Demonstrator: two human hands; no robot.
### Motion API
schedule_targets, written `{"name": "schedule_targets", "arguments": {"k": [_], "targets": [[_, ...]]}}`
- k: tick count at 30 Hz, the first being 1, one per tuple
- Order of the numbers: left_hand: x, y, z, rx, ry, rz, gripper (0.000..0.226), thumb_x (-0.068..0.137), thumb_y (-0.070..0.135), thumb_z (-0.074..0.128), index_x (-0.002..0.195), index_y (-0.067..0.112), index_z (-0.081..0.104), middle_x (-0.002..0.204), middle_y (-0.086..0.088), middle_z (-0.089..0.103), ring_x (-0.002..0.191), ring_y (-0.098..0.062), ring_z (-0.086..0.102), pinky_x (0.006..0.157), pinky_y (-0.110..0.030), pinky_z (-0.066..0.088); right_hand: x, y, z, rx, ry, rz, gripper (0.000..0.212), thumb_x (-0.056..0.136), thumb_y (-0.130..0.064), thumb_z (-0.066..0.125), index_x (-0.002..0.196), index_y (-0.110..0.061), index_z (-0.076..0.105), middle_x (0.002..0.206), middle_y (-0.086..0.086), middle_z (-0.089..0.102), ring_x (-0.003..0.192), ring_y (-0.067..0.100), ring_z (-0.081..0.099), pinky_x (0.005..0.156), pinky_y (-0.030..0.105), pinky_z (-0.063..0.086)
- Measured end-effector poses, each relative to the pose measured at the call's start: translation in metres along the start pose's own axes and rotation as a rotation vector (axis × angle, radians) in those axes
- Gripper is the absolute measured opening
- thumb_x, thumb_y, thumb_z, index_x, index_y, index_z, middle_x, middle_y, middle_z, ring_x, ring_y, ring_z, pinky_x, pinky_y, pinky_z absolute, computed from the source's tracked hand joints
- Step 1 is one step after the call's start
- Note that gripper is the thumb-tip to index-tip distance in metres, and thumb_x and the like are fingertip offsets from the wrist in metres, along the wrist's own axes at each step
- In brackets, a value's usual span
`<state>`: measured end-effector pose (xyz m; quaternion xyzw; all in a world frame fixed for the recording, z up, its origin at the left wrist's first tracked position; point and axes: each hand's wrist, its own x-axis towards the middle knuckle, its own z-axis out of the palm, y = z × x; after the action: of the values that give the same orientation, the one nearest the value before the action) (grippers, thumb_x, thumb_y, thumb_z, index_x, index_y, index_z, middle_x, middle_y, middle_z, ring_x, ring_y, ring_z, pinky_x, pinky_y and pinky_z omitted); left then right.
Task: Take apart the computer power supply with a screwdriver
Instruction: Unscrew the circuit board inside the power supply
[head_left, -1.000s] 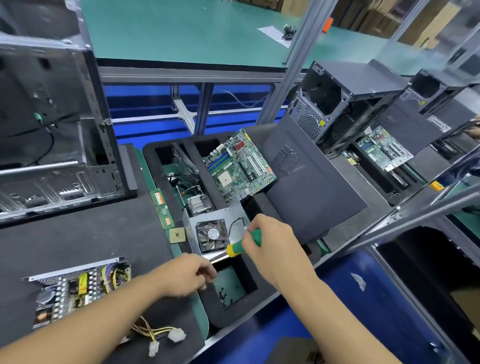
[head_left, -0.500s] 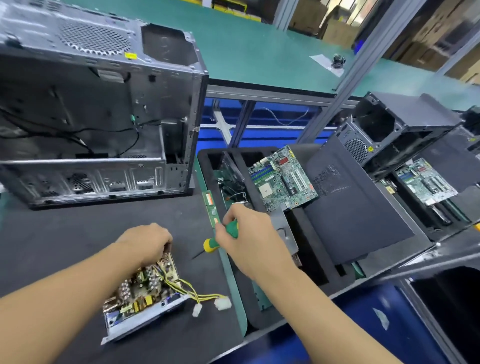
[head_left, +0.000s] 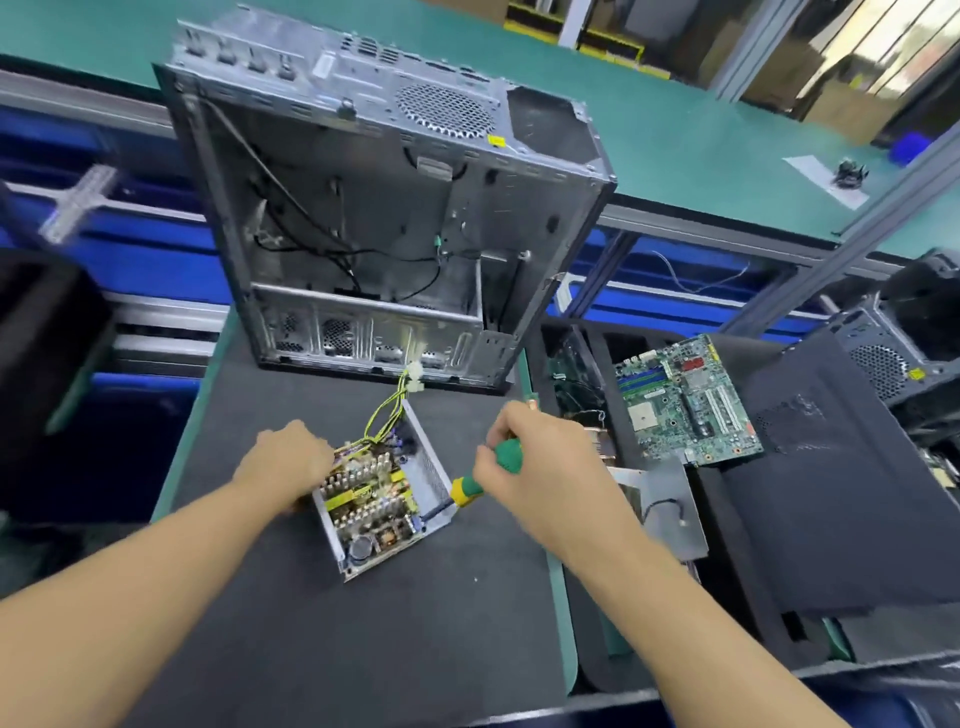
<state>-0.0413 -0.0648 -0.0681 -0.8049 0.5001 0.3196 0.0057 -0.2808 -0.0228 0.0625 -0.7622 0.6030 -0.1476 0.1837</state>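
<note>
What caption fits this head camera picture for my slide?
Left hand holds the open power supply; right hand points a green screwdriver into it.

Views: one, head-worn, wide-angle.
Position: at the person's head, above the near edge of the black mat (head_left: 363, 649).
Facing: forward and steeply down; both forearms enter from the bottom edge.
Nearness: close; left hand (head_left: 291, 457), right hand (head_left: 540, 467), screwdriver (head_left: 506, 456) and power supply (head_left: 374, 512) sit mid-frame.
Reach: takes in the computer case (head_left: 363, 208) behind the mat, the motherboard (head_left: 685, 400) at right, and the green bench top (head_left: 701, 130) beyond.
</note>
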Motion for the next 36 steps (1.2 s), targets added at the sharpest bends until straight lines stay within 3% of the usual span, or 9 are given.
{"name": "schedule_targets", "arguments": {"k": [1,3,5,8,10,13,19,28,36], "targets": [[-0.004,0.0,0.003,0.037,0.091,0.031,0.035,0.1,0.02,0.041,0.128,0.003,0.053,0.122,-0.021,0.053,0.11,-0.043,0.053,0.095,-0.044,0.045,0.001,-0.001,0.004,-0.022,-0.024,-0.015,0.014,0.087,-0.028,0.06,0.082,-0.019,0.051,0.071,-0.007,0.052,0.063,0.007,0.044,0.055,0.028,0.035],[-0.014,-0.001,0.013,0.035,0.416,0.21,0.032,0.093,0.021,0.054,0.12,0.005,0.058,0.123,-0.02,0.054,0.11,-0.043,0.05,0.089,-0.05,0.044,0.002,0.0,0.012,-0.066,-0.077,-0.023,0.012,0.089,-0.025,0.057,0.085,-0.017,0.05,0.078,-0.005,0.053,0.07,0.014,0.047,0.061,0.034,0.042],[-0.028,0.003,0.018,0.138,0.612,0.619,0.024,0.081,0.015,0.065,0.105,0.01,0.065,0.116,-0.011,0.058,0.103,-0.037,0.055,0.08,-0.046,0.046,0.001,0.003,0.021,-0.099,-0.136,-0.013,0.012,0.092,-0.025,0.054,0.088,-0.017,0.047,0.086,-0.002,0.054,0.079,0.023,0.05,0.068,0.039,0.047],[-0.036,0.01,0.027,0.394,0.348,1.087,0.018,0.081,0.026,0.058,0.097,0.022,0.067,0.118,0.002,0.059,0.106,-0.023,0.057,0.087,-0.039,0.045,-0.003,0.008,0.037,-0.109,-0.19,0.006,0.011,0.094,-0.026,0.052,0.091,-0.018,0.045,0.095,-0.002,0.054,0.085,0.025,0.052,0.075,0.04,0.047],[-0.035,0.012,0.039,0.59,0.126,1.074,0.031,0.088,0.041,0.049,0.11,0.027,0.065,0.135,0.006,0.051,0.119,-0.018,0.05,0.097,-0.037,0.038,-0.006,0.013,0.046,-0.097,-0.188,0.021,0.01,0.095,-0.026,0.051,0.091,-0.02,0.044,0.098,-0.002,0.054,0.085,0.025,0.053,0.076,0.039,0.046],[-0.029,0.021,0.056,0.794,-0.007,0.947,0.057,0.087,0.062,0.054,0.136,0.032,0.053,0.15,0.007,0.039,0.134,-0.019,0.039,0.106,-0.04,0.032,-0.005,0.019,0.055,-0.058,-0.178,0.037,0.011,0.095,-0.027,0.052,0.091,-0.021,0.044,0.097,-0.003,0.053,0.083,0.025,0.054,0.076,0.041,0.046],[-0.024,0.029,0.068,0.801,0.078,0.864,0.046,0.091,0.057,0.049,0.133,0.043,0.054,0.132,0.01,0.05,0.123,-0.022,0.042,0.1,-0.041,0.03,-0.003,0.028,0.065,-0.045,-0.172,0.017,0.017,0.096,-0.027,0.053,0.088,-0.024,0.038,0.09,-0.007,0.045,0.077,0.022,0.05,0.071,0.04,0.044],[-0.018,0.032,0.077,0.693,0.12,0.829,0.038,0.085,0.056,0.052,0.118,0.04,0.062,0.119,0.01,0.054,0.117,-0.022,0.04,0.096,-0.04,0.026,0.003,0.022,0.065,-0.14,-0.262,0.022,0.015,0.099,-0.029,0.047,0.1,-0.014,0.045,0.103,-0.001,0.051,0.079,0.025,0.052,0.066,0.039,0.044],[-0.015,0.03,0.081,0.691,0.152,0.867,0.037,0.084,0.057,0.051,0.113,0.038,0.063,0.112,0.007,0.057,0.11,-0.024,0.043,0.091,-0.041,0.028,0.0,0.013,0.069,-0.306,-0.297,-0.044,0.029,0.103,-0.042,0.039,0.105,-0.014,0.043,0.102,-0.002,0.044,0.074,0.016,0.038,0.06,0.027,0.026]]}}
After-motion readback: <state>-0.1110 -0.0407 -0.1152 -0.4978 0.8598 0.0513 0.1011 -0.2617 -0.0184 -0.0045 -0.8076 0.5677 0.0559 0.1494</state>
